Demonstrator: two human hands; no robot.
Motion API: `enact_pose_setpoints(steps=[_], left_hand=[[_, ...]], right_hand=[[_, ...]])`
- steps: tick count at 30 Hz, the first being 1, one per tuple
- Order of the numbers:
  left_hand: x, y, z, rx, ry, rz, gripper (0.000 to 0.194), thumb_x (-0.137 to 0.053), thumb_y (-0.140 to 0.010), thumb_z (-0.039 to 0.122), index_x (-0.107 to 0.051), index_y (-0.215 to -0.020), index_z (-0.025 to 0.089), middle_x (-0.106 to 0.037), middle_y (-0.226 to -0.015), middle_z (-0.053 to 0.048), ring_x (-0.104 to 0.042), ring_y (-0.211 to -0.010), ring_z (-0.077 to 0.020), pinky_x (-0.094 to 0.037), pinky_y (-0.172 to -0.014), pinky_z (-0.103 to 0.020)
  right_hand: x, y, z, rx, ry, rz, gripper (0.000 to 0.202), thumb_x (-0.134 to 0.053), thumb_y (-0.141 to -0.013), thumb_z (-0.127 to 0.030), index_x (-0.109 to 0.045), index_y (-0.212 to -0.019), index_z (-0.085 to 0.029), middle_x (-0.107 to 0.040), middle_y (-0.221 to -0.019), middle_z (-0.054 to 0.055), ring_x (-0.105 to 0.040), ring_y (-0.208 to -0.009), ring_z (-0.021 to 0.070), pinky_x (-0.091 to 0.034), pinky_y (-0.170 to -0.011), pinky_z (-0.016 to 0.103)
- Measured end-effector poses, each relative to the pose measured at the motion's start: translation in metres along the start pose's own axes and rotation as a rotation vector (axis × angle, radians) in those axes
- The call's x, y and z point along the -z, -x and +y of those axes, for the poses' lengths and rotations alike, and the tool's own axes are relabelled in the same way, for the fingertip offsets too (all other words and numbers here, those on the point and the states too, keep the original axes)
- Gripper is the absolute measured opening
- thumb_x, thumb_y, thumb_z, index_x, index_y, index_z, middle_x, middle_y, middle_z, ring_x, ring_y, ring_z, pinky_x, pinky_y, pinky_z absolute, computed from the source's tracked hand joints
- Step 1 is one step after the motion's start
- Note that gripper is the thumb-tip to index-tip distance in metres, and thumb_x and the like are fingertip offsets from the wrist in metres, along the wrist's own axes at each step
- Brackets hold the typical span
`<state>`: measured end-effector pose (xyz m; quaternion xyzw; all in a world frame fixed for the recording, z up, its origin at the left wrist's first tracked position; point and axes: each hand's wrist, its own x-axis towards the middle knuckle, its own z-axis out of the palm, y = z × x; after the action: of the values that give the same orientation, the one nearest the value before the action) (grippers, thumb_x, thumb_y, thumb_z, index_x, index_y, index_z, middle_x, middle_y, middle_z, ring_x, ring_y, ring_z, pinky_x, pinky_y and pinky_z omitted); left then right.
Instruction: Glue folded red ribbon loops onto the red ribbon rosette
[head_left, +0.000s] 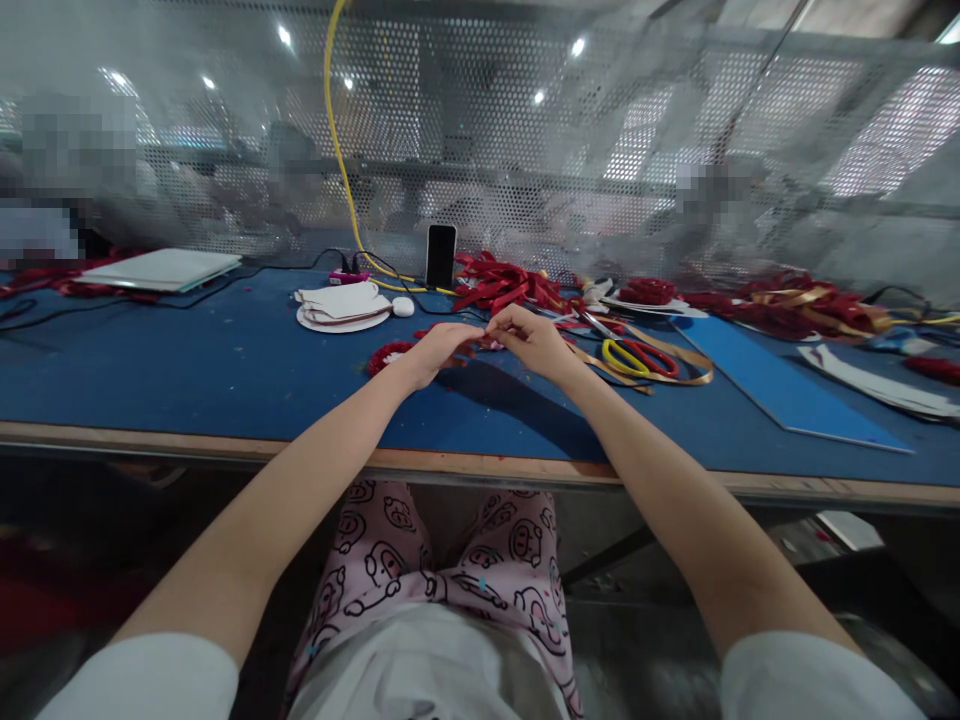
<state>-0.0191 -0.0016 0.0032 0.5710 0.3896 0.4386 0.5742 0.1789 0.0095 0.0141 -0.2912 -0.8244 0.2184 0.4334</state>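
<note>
Above the blue table [225, 370], my left hand [442, 350] and my right hand [526, 338] meet at the fingertips. Both hands are closed in a pinch on a thin red ribbon piece; its details are too small to tell. A round red ribbon piece [381, 358] lies just left of my left hand, partly hidden behind it. Behind my hands is a heap of red ribbon [506, 285]. Yellow-handled and red-handled scissors [626, 358] rest right of my right hand, by a loop of gold ribbon [705, 372].
A stack of white cards [345, 305] and a white mouse-like object [403, 307] lie behind left. A phone [441, 256] stands upright near a yellow cable [337, 140]. On the right are a blue board [787, 385] and white strips [877, 384]. Perforated metal panels stand behind.
</note>
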Motion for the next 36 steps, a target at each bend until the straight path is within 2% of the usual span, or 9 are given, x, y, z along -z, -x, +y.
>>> enact_pose_setpoints(steps=[8,14,19,27,31,36], left_hand=[[-0.0020,0.0017,0.0018,-0.015,0.013,0.093,0.011,-0.074,-0.077,0.028,-0.073,-0.080,0.017,-0.070,-0.085,-0.003,-0.055,-0.070,-0.0107,-0.043,-0.067,-0.024],[0.0003,-0.0011,-0.0030,-0.185,-0.179,0.116,0.020,-0.071,-0.082,0.036,-0.072,-0.082,0.017,-0.060,-0.069,0.001,-0.050,-0.064,-0.0112,-0.040,-0.065,-0.025],[0.0030,-0.0014,-0.0061,-0.266,-0.277,0.093,0.025,-0.071,-0.083,0.039,-0.074,-0.088,0.015,-0.064,-0.072,0.000,-0.050,-0.066,-0.0117,-0.040,-0.068,-0.026],[0.0025,-0.0016,-0.0059,-0.253,-0.246,0.117,0.027,-0.068,-0.085,0.041,-0.075,-0.093,0.016,-0.064,-0.075,-0.001,-0.052,-0.067,-0.0124,-0.041,-0.067,-0.026],[0.0029,0.0003,-0.0030,-0.227,-0.264,0.156,0.030,-0.066,-0.086,0.045,-0.076,-0.085,0.017,-0.058,-0.063,0.000,-0.051,-0.063,-0.0138,-0.039,-0.063,-0.027],[-0.0003,0.0058,0.0004,-0.249,-0.311,0.116,0.023,-0.072,-0.079,0.039,-0.076,-0.081,0.016,-0.063,-0.065,-0.001,-0.052,-0.063,-0.0131,-0.041,-0.066,-0.028]], right_hand=[[0.0010,-0.0003,-0.0048,0.006,0.034,0.049,0.021,-0.068,-0.086,-0.043,-0.073,-0.090,-0.023,-0.071,-0.088,0.005,-0.064,-0.077,0.0179,-0.051,-0.072,0.034],[-0.0002,0.0002,-0.0023,-0.103,0.078,0.126,0.029,-0.069,-0.084,-0.047,-0.076,-0.089,-0.020,-0.073,-0.077,0.005,-0.061,-0.065,0.0165,-0.048,-0.060,0.030],[0.0019,0.0007,-0.0008,-0.132,0.079,0.066,0.027,-0.071,-0.082,-0.046,-0.077,-0.083,-0.020,-0.074,-0.075,0.005,-0.062,-0.064,0.0167,-0.047,-0.059,0.030],[0.0010,0.0004,0.0008,-0.107,0.079,0.038,0.029,-0.068,-0.085,-0.048,-0.071,-0.083,-0.019,-0.071,-0.076,0.005,-0.059,-0.063,0.0154,-0.046,-0.059,0.031],[-0.0001,0.0001,0.0027,-0.096,0.092,0.020,0.031,-0.065,-0.087,-0.051,-0.068,-0.085,-0.020,-0.069,-0.077,0.005,-0.057,-0.064,0.0153,-0.045,-0.059,0.030],[0.0007,-0.0001,0.0033,-0.064,0.121,-0.017,0.027,-0.060,-0.090,-0.047,-0.065,-0.087,-0.020,-0.067,-0.078,0.005,-0.058,-0.070,0.0171,-0.045,-0.065,0.031]])
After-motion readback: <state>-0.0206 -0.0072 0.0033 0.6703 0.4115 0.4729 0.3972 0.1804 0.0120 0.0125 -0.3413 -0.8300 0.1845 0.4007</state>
